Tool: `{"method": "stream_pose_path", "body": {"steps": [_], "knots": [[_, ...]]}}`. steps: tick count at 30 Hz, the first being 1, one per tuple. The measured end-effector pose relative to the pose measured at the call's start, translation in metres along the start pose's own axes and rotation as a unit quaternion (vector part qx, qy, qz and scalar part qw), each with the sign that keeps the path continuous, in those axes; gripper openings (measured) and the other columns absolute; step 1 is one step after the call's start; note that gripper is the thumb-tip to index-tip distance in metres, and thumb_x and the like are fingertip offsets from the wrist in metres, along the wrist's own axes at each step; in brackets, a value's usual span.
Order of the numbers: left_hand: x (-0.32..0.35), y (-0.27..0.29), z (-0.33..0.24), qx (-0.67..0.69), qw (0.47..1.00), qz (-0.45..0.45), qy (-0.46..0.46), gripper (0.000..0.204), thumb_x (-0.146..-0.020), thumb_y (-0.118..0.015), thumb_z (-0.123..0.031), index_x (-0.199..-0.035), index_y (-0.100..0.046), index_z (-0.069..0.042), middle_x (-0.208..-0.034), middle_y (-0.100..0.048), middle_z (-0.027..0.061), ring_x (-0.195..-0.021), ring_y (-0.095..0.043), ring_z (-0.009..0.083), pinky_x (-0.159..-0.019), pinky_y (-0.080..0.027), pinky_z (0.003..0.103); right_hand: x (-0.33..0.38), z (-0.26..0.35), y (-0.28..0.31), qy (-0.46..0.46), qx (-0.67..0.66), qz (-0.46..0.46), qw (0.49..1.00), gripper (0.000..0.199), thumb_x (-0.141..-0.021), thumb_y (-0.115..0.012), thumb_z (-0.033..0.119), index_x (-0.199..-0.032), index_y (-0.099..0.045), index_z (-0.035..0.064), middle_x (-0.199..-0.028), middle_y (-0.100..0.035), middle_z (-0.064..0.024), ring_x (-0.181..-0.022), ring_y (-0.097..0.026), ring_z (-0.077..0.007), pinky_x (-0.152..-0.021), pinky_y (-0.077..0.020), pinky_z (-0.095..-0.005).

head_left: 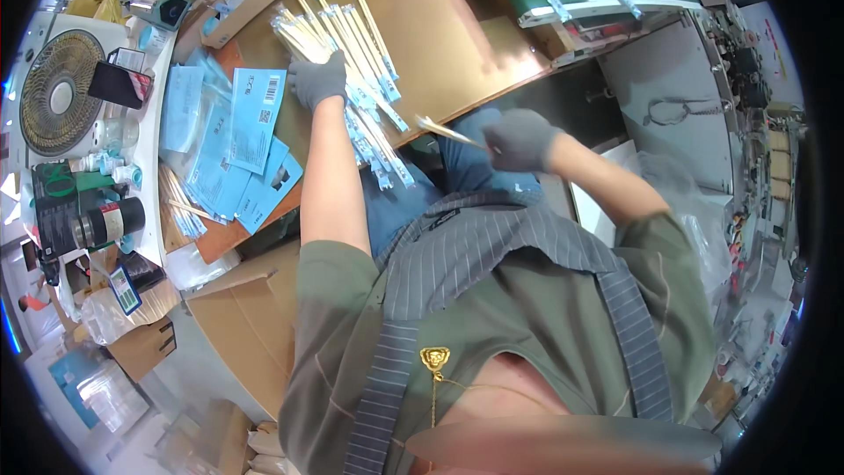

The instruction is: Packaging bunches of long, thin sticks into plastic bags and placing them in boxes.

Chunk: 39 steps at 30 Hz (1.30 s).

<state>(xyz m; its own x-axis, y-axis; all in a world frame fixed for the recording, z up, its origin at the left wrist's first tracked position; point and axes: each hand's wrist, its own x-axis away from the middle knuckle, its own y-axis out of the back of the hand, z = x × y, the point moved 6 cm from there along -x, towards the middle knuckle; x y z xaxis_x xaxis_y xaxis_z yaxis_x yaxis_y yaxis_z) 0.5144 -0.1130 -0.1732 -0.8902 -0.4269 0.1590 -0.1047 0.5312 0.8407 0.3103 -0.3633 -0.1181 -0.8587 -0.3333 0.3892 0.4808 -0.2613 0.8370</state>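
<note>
The left hand (318, 81) lies on slim wrapped sticks (352, 33) spread over the brown surface (431, 22); its grip cannot be told. Well apart to the right, the blurred right hand (520, 141) is closed around a slender stick (450, 132) by the surface's near edge. Blue packets (253, 127) lie left of the wrapped sticks.

Brightly lit overall, with white glare near the right-hand corner of the desk (440, 26), small highlights on the clear wrapping of the sticks (374, 145), and darker shadow under the desk edge. Right hand (520, 141) and its stick (453, 132) motion-blurred, left hand (318, 81) sharper, rounded shape (563, 444) at the lower edge well out of focus. Fisheye bends straight edges toward the rim, where detail goes soft; corners black.
</note>
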Motion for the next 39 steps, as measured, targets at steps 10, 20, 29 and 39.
{"method": "stream_pose_path", "body": {"steps": [10, 20, 29, 39], "knots": [[0.012, -0.032, -0.007, 0.333, 0.934, 0.125, -0.021, 0.07, -0.086, -0.047, -0.059, -0.117, -0.055, 0.004, -0.111, -0.06, 0.0214, -0.106, -0.057, 0.0309, -0.089, -0.045, 0.041, -0.202, -0.008, 0.056, -0.137, -0.217, -0.221, 0.941, 0.085, -0.066, -0.061, 0.069, -0.107, -0.058, -0.0052, -0.109, -0.058, -0.0253, -0.106, -0.055, -0.0365, -0.09, -0.0424, -0.0393], [0.1, -0.026, 0.087, 0.471, 0.79, 0.373, 0.125, 0.057, -0.09, -0.054, -0.044, -0.123, -0.05, 0.002, -0.11, -0.059, 0.0129, -0.098, -0.059, 0.0213, -0.085, -0.049, 0.034, -0.151, 0.064, -0.045, 0.049, -0.657, -0.071, 0.749, 0.074, -0.066, -0.073, 0.045, -0.122, -0.055, 0.0009, -0.114, -0.06, -0.016, -0.106, -0.056, -0.0228, -0.092, -0.0416, -0.0323], [0.117, 0.122, -0.054, 0.551, 0.781, 0.149, -0.253, 0.051, -0.069, -0.074, -0.002, -0.114, -0.052, 0.002, -0.103, -0.061, 0.0083, -0.097, -0.057, 0.0152, -0.086, -0.045, 0.029, -0.117, 0.104, 0.114, 0.201, -0.693, -0.195, 0.664, 0.073, -0.073, -0.074, 0.021, -0.132, -0.037, -0.0016, -0.112, -0.055, -0.0095, -0.104, -0.052, -0.0161, -0.091, -0.0424, -0.0298], [0.051, 0.087, -0.037, 0.438, 0.8, 0.236, -0.336, 0.077, -0.068, -0.08, -0.022, -0.128, -0.039, 0.003, -0.12, -0.055, 0.0124, -0.105, -0.055, 0.0194, -0.09, -0.046, 0.031, -0.163, 0.084, 0.107, 0.309, -0.579, -0.108, 0.746, 0.096, -0.067, -0.081, 0.014, -0.143, -0.024, 0.004, -0.125, -0.049, -0.0113, -0.118, -0.046, -0.0208, -0.101, -0.0361, -0.0325]]}}
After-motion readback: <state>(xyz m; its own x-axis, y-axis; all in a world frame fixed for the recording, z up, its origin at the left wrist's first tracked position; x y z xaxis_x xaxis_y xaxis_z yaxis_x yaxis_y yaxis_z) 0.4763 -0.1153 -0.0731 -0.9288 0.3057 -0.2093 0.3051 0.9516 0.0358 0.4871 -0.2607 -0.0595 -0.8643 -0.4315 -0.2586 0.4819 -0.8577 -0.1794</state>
